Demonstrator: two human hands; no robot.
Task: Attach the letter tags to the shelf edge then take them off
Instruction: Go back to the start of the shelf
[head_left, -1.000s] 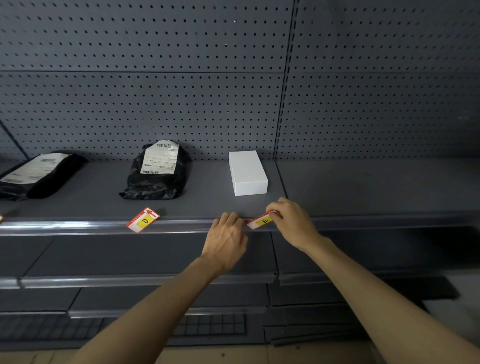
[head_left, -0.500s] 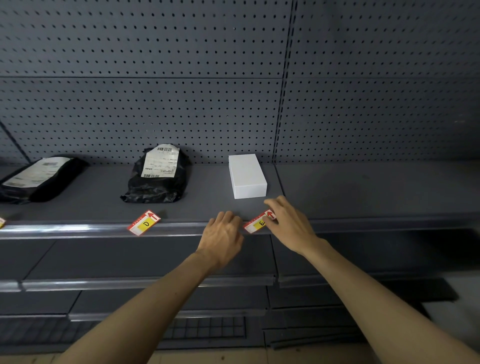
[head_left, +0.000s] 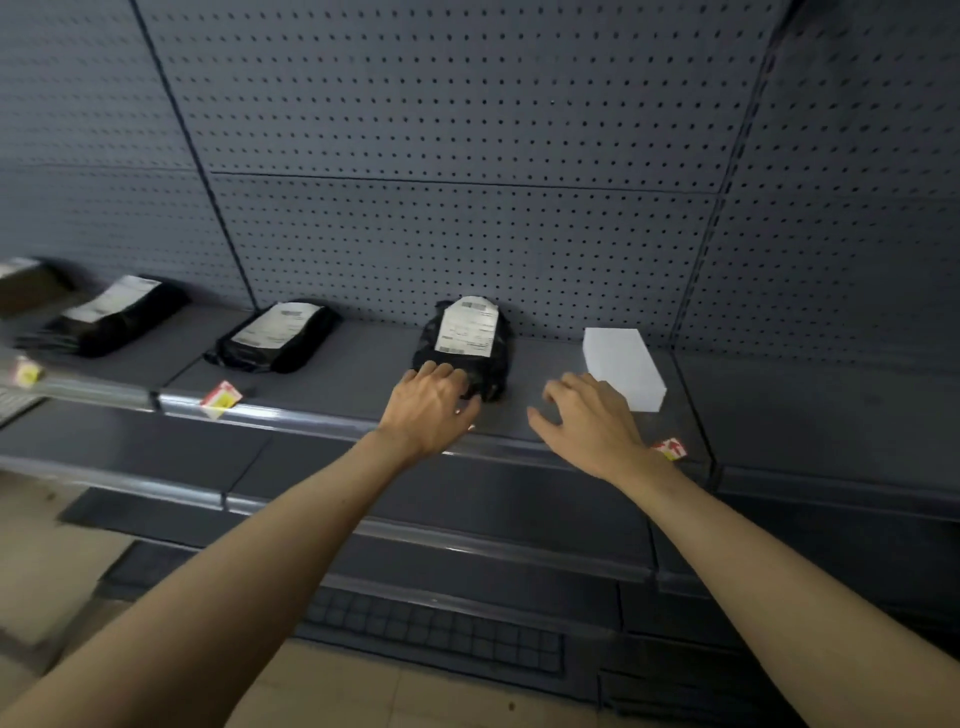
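Both hands have come off the E tag and shifted leftward along the shelf since half a second ago, and the view has swung left with them, so more parcels now show. The left hand (head_left: 434, 408) hovers palm down over the front edge of the shelf (head_left: 332, 374), fingers loosely spread and holding nothing, its fingertips at the near end of a black parcel (head_left: 465, 348). Whether they actually touch the parcel cannot be told. The right hand (head_left: 587, 421) is likewise open and empty, fingers splayed, just in front of a white box (head_left: 623, 366) that stands near the right end of this shelf section.

Just behind the right wrist, the tag it let go of (head_left: 670, 448) sits clipped on the shelf's front rail (head_left: 311, 418), near the right corner (only its red-and-yellow end shows, with a red arrow; the letter is hidden). Its long axis seems to run along the rail, tilted slightly up to the right. Further left on the same rail, another tag (head_left: 222, 399) sits tilted, its red end uppermost; the letter is too blurred to read. A third tag (head_left: 25, 371) shows at the far left edge, blurred.

Two more black parcels (head_left: 278, 338) (head_left: 111, 317) with white labels lie on the shelf towards the left, against the pegboard back wall (head_left: 467, 156).
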